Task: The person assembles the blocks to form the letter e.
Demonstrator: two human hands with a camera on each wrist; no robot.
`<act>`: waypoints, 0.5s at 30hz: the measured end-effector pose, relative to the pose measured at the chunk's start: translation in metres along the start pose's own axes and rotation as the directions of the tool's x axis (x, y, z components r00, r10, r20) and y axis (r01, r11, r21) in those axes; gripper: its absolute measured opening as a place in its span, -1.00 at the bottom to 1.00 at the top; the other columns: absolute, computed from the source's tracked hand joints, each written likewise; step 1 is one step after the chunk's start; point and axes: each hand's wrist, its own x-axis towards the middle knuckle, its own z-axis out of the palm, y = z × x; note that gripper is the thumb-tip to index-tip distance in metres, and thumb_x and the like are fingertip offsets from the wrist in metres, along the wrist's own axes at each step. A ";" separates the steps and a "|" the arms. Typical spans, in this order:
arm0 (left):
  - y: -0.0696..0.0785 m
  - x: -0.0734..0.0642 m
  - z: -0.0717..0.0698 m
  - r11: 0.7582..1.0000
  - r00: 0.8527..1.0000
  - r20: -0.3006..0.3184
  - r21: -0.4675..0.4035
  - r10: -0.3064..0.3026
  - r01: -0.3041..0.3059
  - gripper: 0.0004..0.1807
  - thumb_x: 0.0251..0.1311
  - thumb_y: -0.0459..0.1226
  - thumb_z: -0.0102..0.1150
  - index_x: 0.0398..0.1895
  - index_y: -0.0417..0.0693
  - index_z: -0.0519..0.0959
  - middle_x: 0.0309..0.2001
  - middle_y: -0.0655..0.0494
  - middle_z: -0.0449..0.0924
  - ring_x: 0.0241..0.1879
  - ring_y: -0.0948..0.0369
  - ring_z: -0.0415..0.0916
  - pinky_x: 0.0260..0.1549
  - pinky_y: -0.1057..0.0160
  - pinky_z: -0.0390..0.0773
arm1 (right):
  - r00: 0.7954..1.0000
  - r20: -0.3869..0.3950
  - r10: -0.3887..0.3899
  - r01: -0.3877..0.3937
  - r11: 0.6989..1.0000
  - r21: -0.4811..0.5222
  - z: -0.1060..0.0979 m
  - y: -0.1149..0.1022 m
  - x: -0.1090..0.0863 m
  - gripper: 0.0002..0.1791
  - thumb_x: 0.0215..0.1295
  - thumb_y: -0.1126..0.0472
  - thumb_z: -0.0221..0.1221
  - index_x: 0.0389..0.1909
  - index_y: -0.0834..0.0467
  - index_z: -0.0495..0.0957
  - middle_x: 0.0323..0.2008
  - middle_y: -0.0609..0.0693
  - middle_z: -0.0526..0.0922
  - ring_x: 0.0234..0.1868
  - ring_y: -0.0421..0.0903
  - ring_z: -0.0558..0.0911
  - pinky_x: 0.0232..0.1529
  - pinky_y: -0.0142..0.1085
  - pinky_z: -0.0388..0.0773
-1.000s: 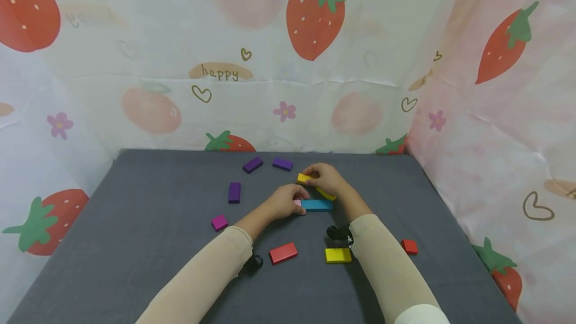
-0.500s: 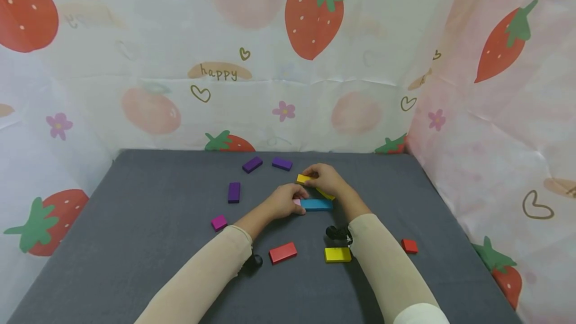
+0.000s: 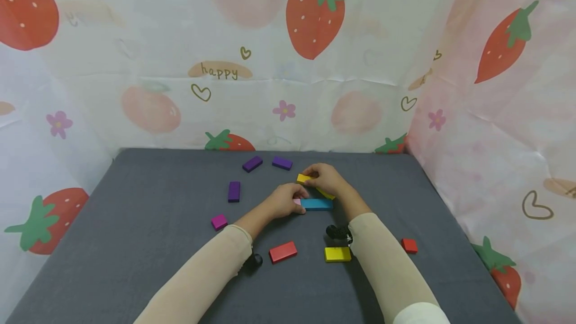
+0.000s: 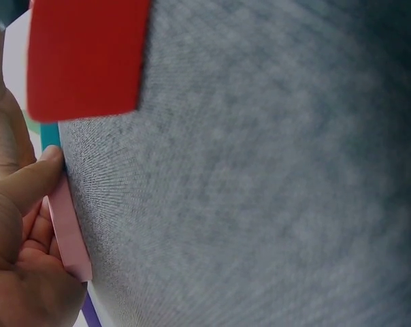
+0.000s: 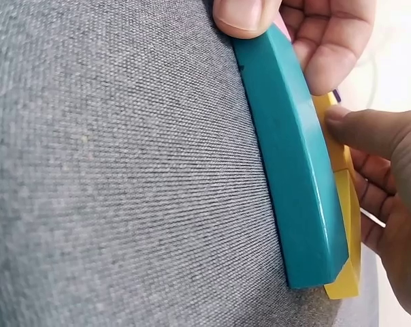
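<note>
In the head view my left hand is at mid-table, its thumb and fingers pinching where a pink block meets the end of a long blue block. The left palm covers most of the pink block from above. Just beyond, my right hand pinches an orange-yellow block, thumb on its near side, fingers behind. A second yellow block lies end to end with it, behind the blue block and partly hidden by it. The blue block rests on the grey cloth.
Three purple blocks lie at the back left, with a magenta block nearer. A red block and a yellow block lie in front, and a small red block is right of the right sleeve.
</note>
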 end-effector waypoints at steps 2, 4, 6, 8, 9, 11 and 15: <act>0.001 -0.001 0.000 1.000 1.000 0.002 -0.002 0.000 0.000 -0.63 0.16 -0.28 0.49 0.04 -0.06 0.66 -0.05 0.08 0.65 -0.03 0.17 0.54 0.10 0.08 0.53 | 1.000 0.001 0.001 -0.001 1.000 0.000 0.000 -0.001 0.000 -0.68 0.41 0.18 0.30 0.13 0.15 0.64 0.10 0.07 0.69 0.16 0.04 0.63 0.24 -0.05 0.53; 0.001 -0.001 -0.001 1.000 1.000 0.001 -0.004 0.001 -0.001 -0.63 0.15 -0.29 0.50 0.03 -0.06 0.66 -0.05 0.08 0.65 -0.04 0.17 0.54 0.10 0.08 0.53 | 1.000 0.003 0.001 -0.001 1.000 0.000 0.000 -0.001 0.000 -0.68 0.41 0.18 0.30 0.13 0.15 0.64 0.10 0.07 0.69 0.16 0.04 0.63 0.24 -0.05 0.53; 0.001 -0.002 -0.001 1.000 1.000 -0.001 -0.007 0.001 -0.001 -0.63 0.15 -0.29 0.50 0.03 -0.06 0.66 -0.06 0.09 0.65 -0.05 0.18 0.54 0.09 0.08 0.53 | 1.000 0.005 0.001 -0.001 1.000 0.002 0.000 -0.002 0.000 -0.68 0.41 0.19 0.30 0.13 0.15 0.64 0.10 0.08 0.69 0.16 0.05 0.63 0.24 -0.05 0.54; 0.001 -0.002 -0.001 1.000 1.000 -0.003 -0.011 0.001 -0.001 -0.63 0.15 -0.29 0.50 0.03 -0.06 0.66 -0.07 0.09 0.65 -0.05 0.18 0.54 0.09 0.08 0.53 | 1.000 0.006 0.000 0.000 1.000 0.001 0.000 -0.002 0.000 -0.68 0.40 0.19 0.30 0.13 0.16 0.65 0.11 0.08 0.69 0.16 0.05 0.63 0.24 -0.04 0.54; 0.001 -0.001 -0.001 1.000 1.000 -0.004 -0.012 0.002 -0.002 -0.64 0.15 -0.29 0.50 0.03 -0.06 0.66 -0.07 0.09 0.65 -0.05 0.18 0.54 0.09 0.08 0.53 | 1.000 0.006 0.000 0.000 1.000 0.000 -0.001 -0.002 0.000 -0.68 0.40 0.19 0.30 0.13 0.16 0.65 0.11 0.08 0.69 0.16 0.05 0.63 0.23 -0.04 0.54; 0.001 -0.001 -0.001 1.000 1.000 -0.004 -0.011 0.005 -0.005 -0.64 0.15 -0.30 0.49 0.03 -0.06 0.66 -0.07 0.09 0.65 -0.06 0.18 0.54 0.09 0.08 0.53 | 1.000 0.006 0.000 0.000 1.000 -0.007 -0.001 -0.002 0.000 -0.68 0.40 0.19 0.31 0.13 0.15 0.65 0.10 0.08 0.69 0.16 0.04 0.63 0.23 -0.05 0.54; 0.001 -0.001 -0.001 1.000 1.000 -0.003 -0.002 0.010 -0.010 -0.64 0.15 -0.30 0.49 0.02 -0.07 0.66 -0.07 0.09 0.65 -0.06 0.19 0.54 0.08 0.09 0.53 | 1.000 0.006 0.001 -0.001 1.000 -0.024 0.000 -0.002 0.000 -0.68 0.41 0.17 0.30 0.13 0.15 0.65 0.10 0.07 0.69 0.15 0.04 0.63 0.24 -0.05 0.53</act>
